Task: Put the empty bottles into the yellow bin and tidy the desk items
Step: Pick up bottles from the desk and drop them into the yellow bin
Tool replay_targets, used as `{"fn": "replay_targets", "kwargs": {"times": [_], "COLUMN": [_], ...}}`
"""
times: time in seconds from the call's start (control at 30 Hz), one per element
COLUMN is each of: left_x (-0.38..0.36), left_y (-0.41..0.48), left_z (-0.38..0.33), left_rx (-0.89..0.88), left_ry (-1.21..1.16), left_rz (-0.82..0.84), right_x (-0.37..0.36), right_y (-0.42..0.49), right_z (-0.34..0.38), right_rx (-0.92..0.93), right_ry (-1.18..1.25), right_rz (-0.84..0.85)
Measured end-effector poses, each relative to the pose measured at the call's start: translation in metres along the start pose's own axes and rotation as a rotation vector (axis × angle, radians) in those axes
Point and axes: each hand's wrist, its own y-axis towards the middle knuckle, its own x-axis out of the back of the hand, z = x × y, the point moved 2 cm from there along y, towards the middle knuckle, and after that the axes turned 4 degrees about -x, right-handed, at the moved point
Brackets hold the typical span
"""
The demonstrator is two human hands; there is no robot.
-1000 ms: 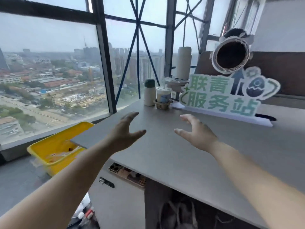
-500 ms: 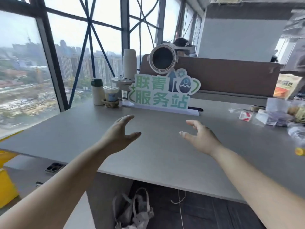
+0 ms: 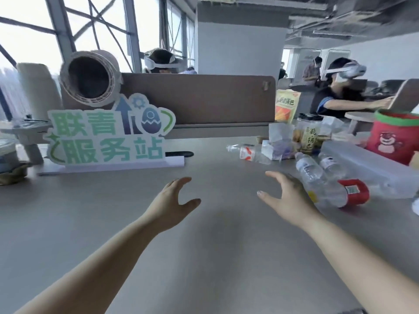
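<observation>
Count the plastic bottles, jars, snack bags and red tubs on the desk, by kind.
plastic bottles: 4
black-lidded jar: 1
yellow snack bag: 1
red tub: 1
Total: 7

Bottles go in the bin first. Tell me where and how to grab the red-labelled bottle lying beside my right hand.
Grip the red-labelled bottle around its clear middle, between the yellow cap and the label, probably with the right hand coming from above. It lies on its side, cap end toward that hand, and a white-labelled bottle crowds its far side.
</observation>
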Motion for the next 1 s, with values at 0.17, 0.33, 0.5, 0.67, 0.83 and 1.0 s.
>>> {"fn": "replay_targets", "kwargs": {"times": [0.17,0.33,0.5,0.67,0.83,1.0], "left_x": [-0.035,-0.052,-0.067,-0.075,-0.085,-0.101], "left_y": [0.039,0.074,0.106,0.127,0.141,0.176], "left_z": [-0.046,-0.072,-0.085,-0.094,-0.096,-0.091], "left_rx": [-0.131,-0.167,-0.135,-0.142,-0.134,-0.118], "left_ry": [-0.021,-0.002,-0.010,0.003,0.021,0.095], "left_rz": [0.036,0.035,0.029,0.013,0.003,0.032], "right_x": [0.049,0.078,0.097,0.107,0.108,0.107], "right_y": [0.006,0.020,0.031,0.036,0.041,0.049], "right_z": [-0.061,-0.108,-0.140,-0.165,-0.175,-0.169], "right_rx": [-0.104,-0.127,-0.158,-0.157,-0.063,0.011], "right_ry": [-0.096,-0.247,-0.290,-0.386,-0.421,-0.443], "right_rz": [-0.053,0.013,0.079,0.195,0.211,0.241]}}
